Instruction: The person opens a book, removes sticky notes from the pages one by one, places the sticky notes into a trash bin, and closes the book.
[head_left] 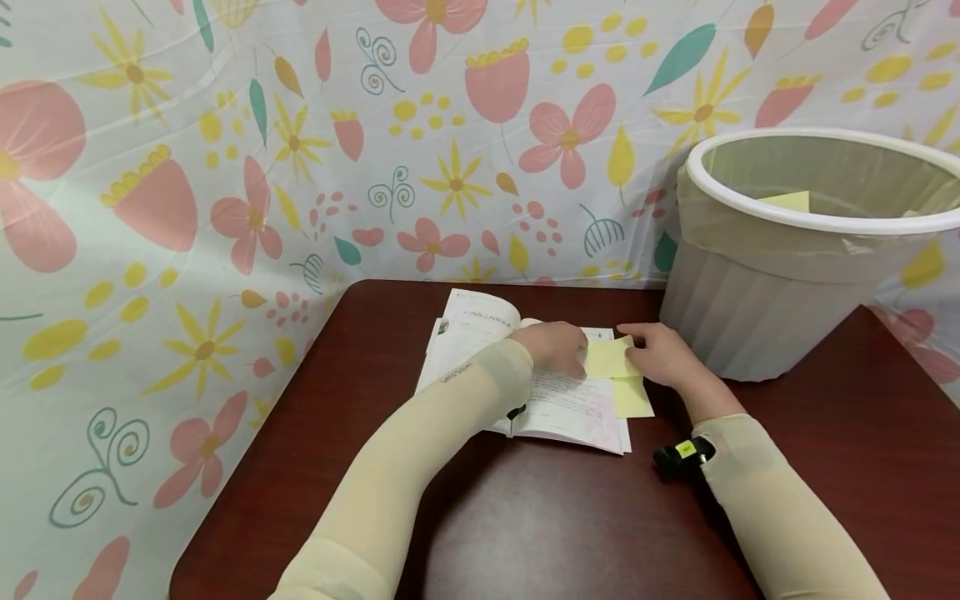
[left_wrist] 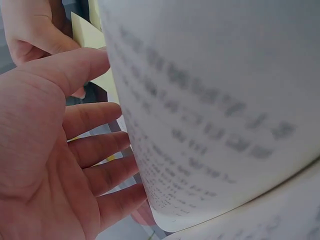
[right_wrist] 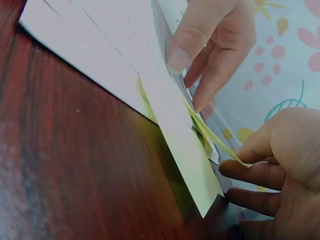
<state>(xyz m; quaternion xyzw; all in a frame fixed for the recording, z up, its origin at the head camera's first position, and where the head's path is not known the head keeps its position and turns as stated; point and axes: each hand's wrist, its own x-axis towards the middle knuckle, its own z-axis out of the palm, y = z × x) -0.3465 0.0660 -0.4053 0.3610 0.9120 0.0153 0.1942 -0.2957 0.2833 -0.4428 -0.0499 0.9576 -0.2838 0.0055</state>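
An open book (head_left: pixel 472 329) with printed pages lies on the table. At the outer edge of its right page, my right hand (head_left: pixel 660 357) pinches a yellow sticky note (head_left: pixel 609 358) by its side. Seen from the right wrist, this note (right_wrist: pixel 220 142) stands lifted and bent between thumb and fingers. A second yellow sticky note (head_left: pixel 633 400) sticks out from the book just below. My left hand (head_left: pixel 553 346) reaches over the right page, its thumb and fairly straight fingers touching the page near the pinched note. In the left wrist view, a curved page (left_wrist: pixel 210 75) hides those fingertips.
A grey bin (head_left: pixel 742 292) with a white rim and a liner stands right of the book, with yellow paper (head_left: pixel 791 201) inside. A flower-patterned cloth (head_left: pixel 450 125) hangs behind and left of the dark red table (head_left: pixel 525 533).
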